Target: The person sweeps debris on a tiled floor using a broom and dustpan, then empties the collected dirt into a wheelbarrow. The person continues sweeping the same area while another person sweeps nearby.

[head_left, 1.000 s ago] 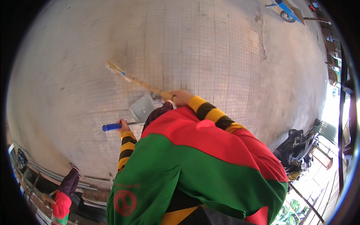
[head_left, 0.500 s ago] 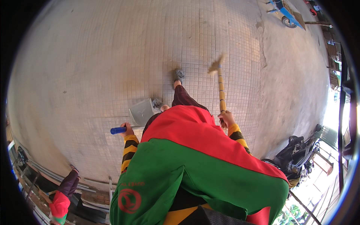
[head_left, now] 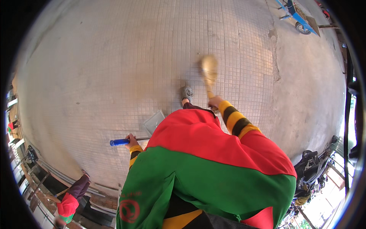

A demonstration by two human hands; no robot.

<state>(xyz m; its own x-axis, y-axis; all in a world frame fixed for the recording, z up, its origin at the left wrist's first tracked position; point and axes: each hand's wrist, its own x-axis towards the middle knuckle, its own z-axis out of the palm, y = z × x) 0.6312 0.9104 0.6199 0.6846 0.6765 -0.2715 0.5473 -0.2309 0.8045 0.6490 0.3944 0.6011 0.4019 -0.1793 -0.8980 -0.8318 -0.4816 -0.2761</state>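
Observation:
My right hand (head_left: pixel 215 102) is closed around a straw broom (head_left: pixel 209 70), held out in front of me over the tiles. Motion blurs the broom head, so I cannot tell whether it touches the floor. On the left, my left hand (head_left: pixel 132 141) grips a dustpan by its long stick, whose blue grip end (head_left: pixel 119 142) pokes out past the fist. The grey pan of the dustpan (head_left: pixel 153 120) shows beside my body, partly covered by my red and green top. One grey clog (head_left: pixel 187 92) on my foot stands between pan and broom.
Small square tiles (head_left: pixel 126 76) pave the ground, bordered on the right by smoother concrete (head_left: pixel 297 87). A blue wheelbarrow (head_left: pixel 299 19) stands at the far right. Motorbikes (head_left: pixel 310 168) are parked at the near right. Another person (head_left: pixel 68 204) stands by metal rails at lower left.
My right hand has moved leftward and forward, swinging the broom head to the left. The pan sits more behind my top, and its metal stick now shows by the left hand.

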